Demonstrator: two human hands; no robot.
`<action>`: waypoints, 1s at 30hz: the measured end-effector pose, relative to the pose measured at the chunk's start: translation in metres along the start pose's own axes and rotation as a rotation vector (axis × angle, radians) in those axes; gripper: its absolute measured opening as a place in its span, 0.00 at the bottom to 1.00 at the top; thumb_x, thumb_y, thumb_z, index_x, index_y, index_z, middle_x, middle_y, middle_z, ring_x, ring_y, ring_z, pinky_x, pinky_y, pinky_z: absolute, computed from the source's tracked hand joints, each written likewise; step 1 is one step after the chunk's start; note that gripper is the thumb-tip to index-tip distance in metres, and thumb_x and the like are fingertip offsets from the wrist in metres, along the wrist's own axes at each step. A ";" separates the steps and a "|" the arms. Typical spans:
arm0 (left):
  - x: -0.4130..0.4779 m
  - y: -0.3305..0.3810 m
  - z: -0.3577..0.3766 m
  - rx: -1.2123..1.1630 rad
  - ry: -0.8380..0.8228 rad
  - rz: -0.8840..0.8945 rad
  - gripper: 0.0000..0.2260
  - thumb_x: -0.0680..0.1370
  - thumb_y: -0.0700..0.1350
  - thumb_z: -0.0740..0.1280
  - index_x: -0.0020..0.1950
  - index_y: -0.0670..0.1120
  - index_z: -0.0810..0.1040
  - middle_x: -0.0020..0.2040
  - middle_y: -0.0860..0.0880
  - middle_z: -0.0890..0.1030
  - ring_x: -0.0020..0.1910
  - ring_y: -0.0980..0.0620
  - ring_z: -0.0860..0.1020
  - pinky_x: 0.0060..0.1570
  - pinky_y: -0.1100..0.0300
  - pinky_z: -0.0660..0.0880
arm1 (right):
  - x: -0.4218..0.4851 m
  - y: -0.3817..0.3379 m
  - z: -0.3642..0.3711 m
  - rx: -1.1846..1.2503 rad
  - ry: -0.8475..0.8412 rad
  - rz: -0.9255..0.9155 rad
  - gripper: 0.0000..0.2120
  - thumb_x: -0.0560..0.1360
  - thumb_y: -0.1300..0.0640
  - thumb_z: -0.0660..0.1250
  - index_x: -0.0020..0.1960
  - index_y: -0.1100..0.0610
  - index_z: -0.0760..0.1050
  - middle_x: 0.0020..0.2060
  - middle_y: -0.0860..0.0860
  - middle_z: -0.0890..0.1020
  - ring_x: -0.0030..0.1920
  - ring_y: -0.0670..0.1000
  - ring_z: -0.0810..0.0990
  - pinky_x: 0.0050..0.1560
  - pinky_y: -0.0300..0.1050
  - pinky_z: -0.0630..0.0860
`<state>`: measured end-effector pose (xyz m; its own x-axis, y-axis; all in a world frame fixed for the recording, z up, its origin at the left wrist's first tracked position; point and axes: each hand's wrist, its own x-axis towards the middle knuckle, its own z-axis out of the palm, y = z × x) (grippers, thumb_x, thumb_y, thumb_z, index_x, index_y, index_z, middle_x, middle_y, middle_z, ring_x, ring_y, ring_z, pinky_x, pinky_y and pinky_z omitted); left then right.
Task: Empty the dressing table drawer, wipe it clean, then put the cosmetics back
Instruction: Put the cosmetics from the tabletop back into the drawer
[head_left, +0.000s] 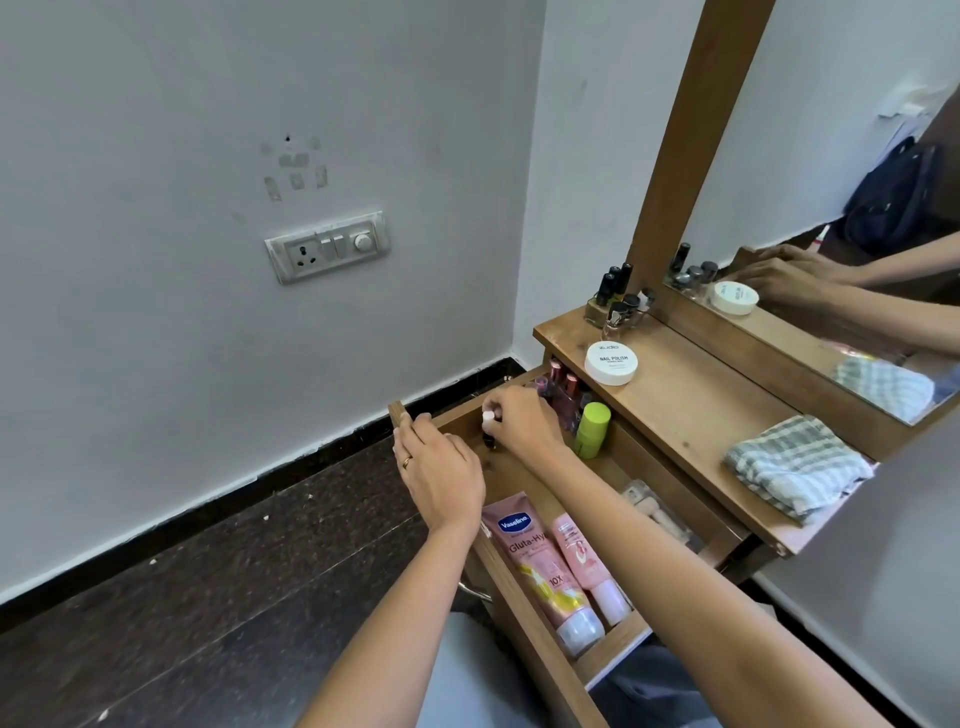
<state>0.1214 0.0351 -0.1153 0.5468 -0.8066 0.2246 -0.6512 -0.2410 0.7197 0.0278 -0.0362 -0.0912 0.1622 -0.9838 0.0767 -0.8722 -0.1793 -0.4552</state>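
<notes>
Drawer (524, 639) pulled open to the left of the dressing table (691, 410); cosmetics inside.

Right hand (519, 423): reaches into the far end of the drawer, fingertips pinching a small bottle (488, 431) with a white cap and dark body, held upright. Cannot tell whether its base touches the drawer floor.

Left hand (441, 478): lies on the drawer's left rim, just beside the right hand. Fingers laid over the edge, only slightly bent. Thumb hidden, so a grip cannot be confirmed. Ring on one finger.

Drawer contents:
- Near end: Vaseline tube (540, 566) and a smaller pink tube (584, 566), side by side, caps toward the near wall.
- Far end, right of the bottle: green stick (592, 428), upright.
- Beyond it: pink-capped items (563, 384).
- Under the tabletop edge: clear packet (654, 512), contents unclear.

Tabletop:
- White jar (611, 362) marked NAIL POLISH.
- Cluster of nail polish bottles (615, 296) at the far corner.
- Checked cloth (795, 465), folded, to the right.

Mirror (831, 208) behind.
</notes>
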 end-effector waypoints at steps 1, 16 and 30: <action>0.000 0.000 0.000 0.002 -0.002 -0.002 0.15 0.80 0.40 0.57 0.66 0.39 0.71 0.71 0.38 0.68 0.72 0.40 0.64 0.67 0.43 0.68 | 0.002 0.001 0.001 -0.025 -0.006 -0.006 0.07 0.71 0.60 0.65 0.47 0.53 0.79 0.45 0.50 0.81 0.45 0.53 0.80 0.40 0.44 0.76; 0.000 0.000 0.001 -0.003 0.017 -0.004 0.15 0.80 0.40 0.57 0.65 0.39 0.72 0.70 0.38 0.69 0.72 0.40 0.64 0.68 0.43 0.66 | 0.004 0.004 0.001 -0.115 0.056 -0.054 0.15 0.72 0.50 0.70 0.54 0.56 0.73 0.52 0.52 0.77 0.50 0.55 0.78 0.44 0.48 0.76; -0.002 0.000 -0.001 0.025 0.001 0.012 0.15 0.80 0.41 0.58 0.65 0.38 0.72 0.70 0.38 0.69 0.71 0.40 0.65 0.69 0.43 0.66 | 0.060 0.135 -0.169 0.070 0.306 0.156 0.21 0.75 0.69 0.57 0.66 0.59 0.71 0.62 0.57 0.76 0.58 0.59 0.78 0.61 0.53 0.74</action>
<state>0.1206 0.0372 -0.1154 0.5397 -0.8087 0.2339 -0.6707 -0.2451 0.7001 -0.1586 -0.1206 0.0021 -0.1256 -0.9577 0.2590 -0.8402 -0.0361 -0.5411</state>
